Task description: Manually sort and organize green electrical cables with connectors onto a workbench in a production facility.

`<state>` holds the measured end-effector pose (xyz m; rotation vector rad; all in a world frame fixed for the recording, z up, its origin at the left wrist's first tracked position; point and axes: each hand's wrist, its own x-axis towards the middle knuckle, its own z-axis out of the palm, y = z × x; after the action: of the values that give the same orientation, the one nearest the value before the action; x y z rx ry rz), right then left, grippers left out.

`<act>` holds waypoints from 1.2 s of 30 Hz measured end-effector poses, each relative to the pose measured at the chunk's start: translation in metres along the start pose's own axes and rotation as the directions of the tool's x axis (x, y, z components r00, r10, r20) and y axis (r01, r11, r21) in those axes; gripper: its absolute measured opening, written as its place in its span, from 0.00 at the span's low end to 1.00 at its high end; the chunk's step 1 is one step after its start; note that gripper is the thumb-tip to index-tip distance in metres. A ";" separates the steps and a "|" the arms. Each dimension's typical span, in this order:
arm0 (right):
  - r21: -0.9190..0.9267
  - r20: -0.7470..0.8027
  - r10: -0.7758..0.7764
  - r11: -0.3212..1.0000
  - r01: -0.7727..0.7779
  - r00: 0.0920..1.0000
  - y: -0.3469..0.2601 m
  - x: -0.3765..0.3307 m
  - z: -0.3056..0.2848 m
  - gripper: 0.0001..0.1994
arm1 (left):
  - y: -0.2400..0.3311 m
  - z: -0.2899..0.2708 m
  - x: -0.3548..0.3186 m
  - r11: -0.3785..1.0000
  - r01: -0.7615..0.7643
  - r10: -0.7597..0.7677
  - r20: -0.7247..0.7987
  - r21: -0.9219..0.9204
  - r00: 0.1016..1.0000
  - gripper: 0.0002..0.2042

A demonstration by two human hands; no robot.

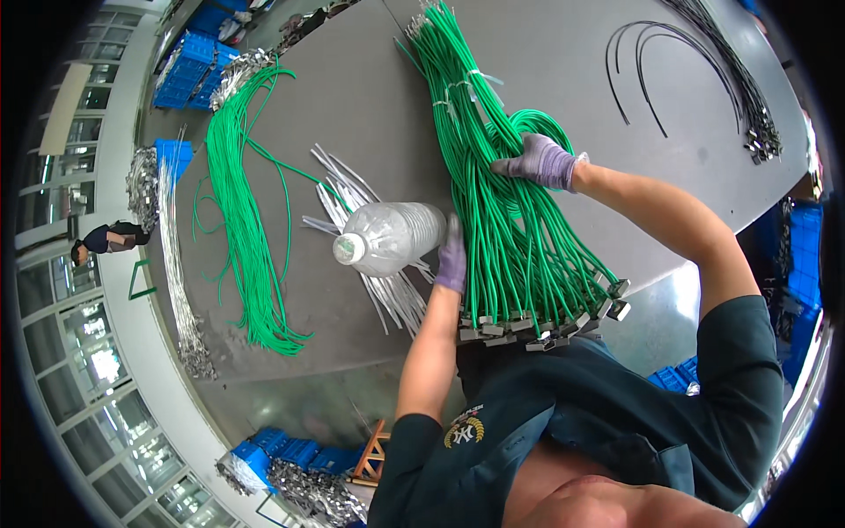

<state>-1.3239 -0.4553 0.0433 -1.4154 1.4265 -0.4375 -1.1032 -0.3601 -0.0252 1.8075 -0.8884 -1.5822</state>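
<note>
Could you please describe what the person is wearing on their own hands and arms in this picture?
Both the left hand and the right hand wear thin, purplish-grey knitted gloves that end at the wrist. The forearms are bare. Short dark teal sleeves of a work shirt cover the upper arms, and the shirt bears a small round embroidered emblem on the chest.

Worker in purple gloves and a dark teal shirt

Each hand, left hand [452,257] and right hand [543,161], wears a purple knit glove; the forearms are bare, the short-sleeved dark teal collared shirt carries a small yellow-and-white embroidered emblem on the left chest.
</note>
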 end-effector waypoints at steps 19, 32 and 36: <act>0.486 0.126 -0.101 0.874 0.028 0.987 0.008 -0.011 -0.031 0.19 | 0.017 0.009 0.063 0.982 0.064 -0.082 0.092 0.178 0.992 0.44; 0.529 0.123 -0.063 0.849 -0.012 0.990 -0.007 -0.037 -0.035 0.18 | -0.014 0.037 0.052 0.872 0.052 0.135 0.342 -0.487 0.930 0.29; 0.322 -0.014 -0.083 0.943 0.083 0.996 -0.036 -0.087 -0.055 0.18 | 0.000 0.073 0.017 0.750 0.067 0.323 0.454 -0.658 0.830 0.23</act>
<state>-1.3706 -0.4085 0.1292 -1.2107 1.2324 -0.6925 -1.1743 -0.3732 -0.0453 0.7790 -0.5495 -2.0217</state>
